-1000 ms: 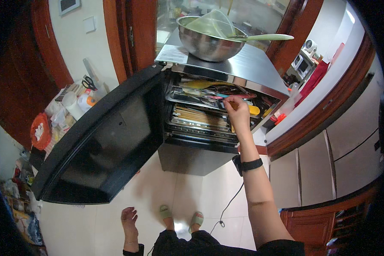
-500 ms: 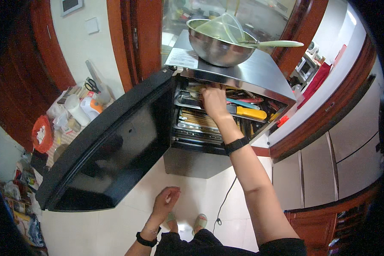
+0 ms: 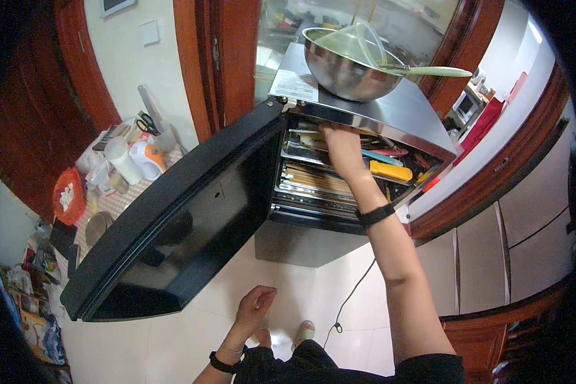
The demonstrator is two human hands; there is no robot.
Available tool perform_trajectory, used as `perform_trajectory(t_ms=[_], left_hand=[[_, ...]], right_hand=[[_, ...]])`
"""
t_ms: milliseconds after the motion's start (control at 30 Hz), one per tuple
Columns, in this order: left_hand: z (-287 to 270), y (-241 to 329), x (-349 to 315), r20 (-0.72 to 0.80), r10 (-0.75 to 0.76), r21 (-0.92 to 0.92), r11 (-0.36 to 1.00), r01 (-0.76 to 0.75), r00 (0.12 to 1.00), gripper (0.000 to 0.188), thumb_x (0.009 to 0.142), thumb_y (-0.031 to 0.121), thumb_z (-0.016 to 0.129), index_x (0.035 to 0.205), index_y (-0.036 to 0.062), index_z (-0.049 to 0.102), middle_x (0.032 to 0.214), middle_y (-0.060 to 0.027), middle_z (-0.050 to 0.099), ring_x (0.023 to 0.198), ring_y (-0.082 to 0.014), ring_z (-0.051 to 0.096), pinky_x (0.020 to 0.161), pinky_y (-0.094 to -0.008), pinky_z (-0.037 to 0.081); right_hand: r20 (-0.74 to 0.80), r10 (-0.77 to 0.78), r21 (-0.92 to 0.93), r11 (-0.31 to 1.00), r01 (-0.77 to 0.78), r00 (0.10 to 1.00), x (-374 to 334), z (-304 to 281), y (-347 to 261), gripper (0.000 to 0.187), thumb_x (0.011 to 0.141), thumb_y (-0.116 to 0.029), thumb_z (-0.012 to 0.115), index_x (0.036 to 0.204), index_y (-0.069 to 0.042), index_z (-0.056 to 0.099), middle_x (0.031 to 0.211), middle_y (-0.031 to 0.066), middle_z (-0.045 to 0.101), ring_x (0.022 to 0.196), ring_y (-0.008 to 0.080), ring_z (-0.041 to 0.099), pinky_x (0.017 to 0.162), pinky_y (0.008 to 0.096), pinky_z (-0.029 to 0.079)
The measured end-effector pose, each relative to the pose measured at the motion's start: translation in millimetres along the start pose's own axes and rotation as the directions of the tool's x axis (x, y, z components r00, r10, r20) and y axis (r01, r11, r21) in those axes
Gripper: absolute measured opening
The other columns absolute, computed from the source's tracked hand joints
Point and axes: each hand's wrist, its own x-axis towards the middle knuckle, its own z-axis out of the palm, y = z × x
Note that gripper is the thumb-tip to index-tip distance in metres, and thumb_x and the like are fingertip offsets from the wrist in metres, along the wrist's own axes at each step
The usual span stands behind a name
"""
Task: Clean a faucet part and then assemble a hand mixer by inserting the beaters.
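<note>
Steel racks are filling the open black cabinet as I am watching the right hand reaching into the top tray, where utensils are lying in a jumble. The hand is resting palm-down on the tray's contents, its fingers going in under the cabinet's top lip, so I cannot tell whether its grip is closing on anything. A yellow tool is lying just to the right of the wrist, its long axis running left to right across the tray; chopsticks are lying on the rack below, running the same way. The right hand is by far the nearer. The left hand is hanging loosely curled and holding nothing, well below the door. A steel bowl with a ladle is sitting on the cabinet's top.
</note>
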Motion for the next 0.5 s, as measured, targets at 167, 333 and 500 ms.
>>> perform_trajectory(t_ms=[167, 333, 500], left_hand=[[5, 6, 17, 0.153, -0.096, -0.25, 0.959, 0.133, 0.984, 0.021, 0.091, 0.019, 0.048, 0.102, 0.003, 0.056, 0.095, -0.0053, 0.06, 0.091, -0.0118, 0.055, 0.082, -0.0268, 0.043], [-4, 17, 30, 0.57, -0.027, -0.734, 0.433, 0.524, 0.821, 0.036, 0.092, 0.027, 0.044, 0.116, -0.0001, 0.049, 0.105, -0.0118, 0.059, 0.106, -0.024, 0.054, 0.089, -0.0339, 0.043], [13, -2, 30, 0.567, -0.082, -0.514, 0.743, 0.429, 0.82, 0.036, 0.091, 0.02, 0.047, 0.119, -0.0022, 0.046, 0.096, -0.0102, 0.06, 0.095, -0.02, 0.057, 0.085, -0.0313, 0.044]], right_hand=[[-0.379, -0.301, 0.06, 0.936, 0.348, 0.875, -61, -38, -19, 0.026, 0.071, -0.004, 0.048, 0.096, -0.009, 0.054, 0.09, 0.0059, 0.052, 0.086, 0.0252, 0.047, 0.079, 0.0389, 0.035], [-0.137, -0.771, 0.094, 0.615, 0.783, 0.622, -162, -52, -64, 0.018, 0.072, -0.019, 0.053, 0.089, -0.013, 0.054, 0.086, -0.001, 0.052, 0.081, 0.0121, 0.05, 0.066, 0.0289, 0.039], [-0.061, -0.77, 0.355, 0.578, 0.734, 0.636, -211, -53, -77, 0.021, 0.071, -0.018, 0.054, 0.09, -0.009, 0.059, 0.095, 0.0018, 0.056, 0.092, 0.0154, 0.05, 0.084, 0.0282, 0.038]])
